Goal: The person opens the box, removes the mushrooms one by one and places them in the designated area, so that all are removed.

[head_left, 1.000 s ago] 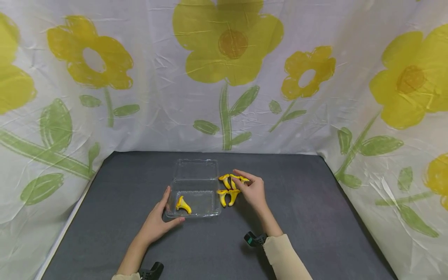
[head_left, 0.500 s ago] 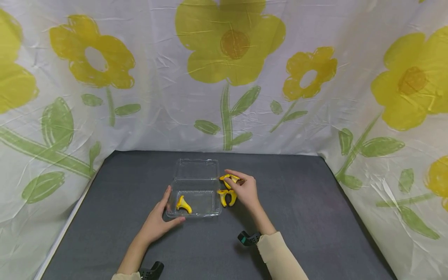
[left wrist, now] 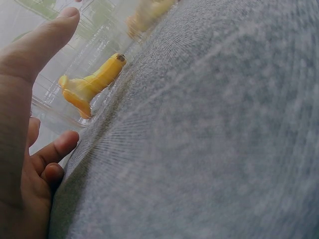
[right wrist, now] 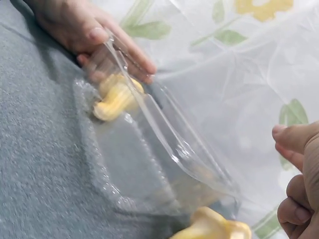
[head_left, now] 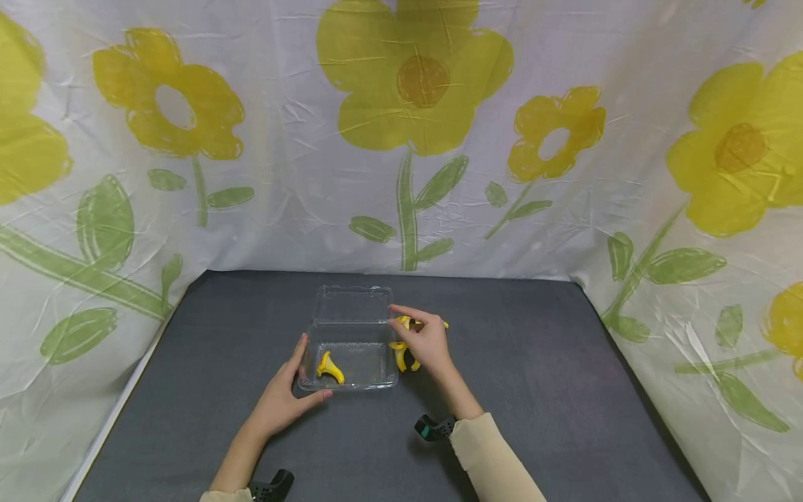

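In the head view a clear plastic clamshell box [head_left: 370, 385] lies with its lid [head_left: 353, 300] folded back. One yellow trumpet-shaped mushroom [head_left: 330, 367] is in its left half. My left hand [head_left: 279, 397] rests at the box's left end, index finger along the side and thumb stretched along the front edge. To the right of the box my right hand [head_left: 428, 341] hovers over a group of yellow mushrooms [head_left: 399, 355], partly covering them. Its thumb and index finger are extended and apart, with a yellow mushroom [head_left: 406, 321] showing between them; the right wrist view shows nothing pinched.
The box stands on a dark grey cloth-covered table [head_left: 533, 390]. White curtains [head_left: 282, 209] printed with yellow flowers close off the back and both sides. Each wrist wears a black camera band, such as the right one [head_left: 433, 428].
My right hand has moved left over the mushrooms toward the box's right side, uncovering a mushroom at the right. My left hand, the box and the mushroom inside have stayed put.
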The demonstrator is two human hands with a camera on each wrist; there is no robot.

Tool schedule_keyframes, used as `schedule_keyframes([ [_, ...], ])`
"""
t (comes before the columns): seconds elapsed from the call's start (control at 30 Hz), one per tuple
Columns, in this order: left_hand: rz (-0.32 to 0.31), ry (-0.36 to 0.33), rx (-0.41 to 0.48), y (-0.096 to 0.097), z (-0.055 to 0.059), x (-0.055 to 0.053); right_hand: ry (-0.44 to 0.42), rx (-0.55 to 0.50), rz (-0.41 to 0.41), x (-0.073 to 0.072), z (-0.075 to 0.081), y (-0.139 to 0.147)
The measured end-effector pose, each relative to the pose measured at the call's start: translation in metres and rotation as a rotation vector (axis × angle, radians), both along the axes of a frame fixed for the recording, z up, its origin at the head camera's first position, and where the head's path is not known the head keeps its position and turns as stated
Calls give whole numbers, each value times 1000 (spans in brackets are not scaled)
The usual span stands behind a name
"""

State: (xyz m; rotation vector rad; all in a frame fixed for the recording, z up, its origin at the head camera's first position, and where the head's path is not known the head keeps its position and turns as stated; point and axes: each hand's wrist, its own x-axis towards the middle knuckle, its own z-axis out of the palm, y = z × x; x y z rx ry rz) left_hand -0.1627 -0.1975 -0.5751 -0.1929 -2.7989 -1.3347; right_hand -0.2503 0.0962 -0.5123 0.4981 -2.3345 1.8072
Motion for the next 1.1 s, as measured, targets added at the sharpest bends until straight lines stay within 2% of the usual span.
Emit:
schedule_keyframes([
  [0.23, -3, -2, 4, 0, -1, -1, -25, -18, 72, 2, -2, -15],
  [0.63, -5, -13, 3, 0, 0, -2, 18, 67, 129, 1, -3, -45],
  [0.8, -6, -17, 9, 0, 1, -1, 17, 85, 172, 2, -2, -54],
  [1.1, -7, -23, 9, 0, 0, -2, 19, 135, 202, 1, -6, -68],
])
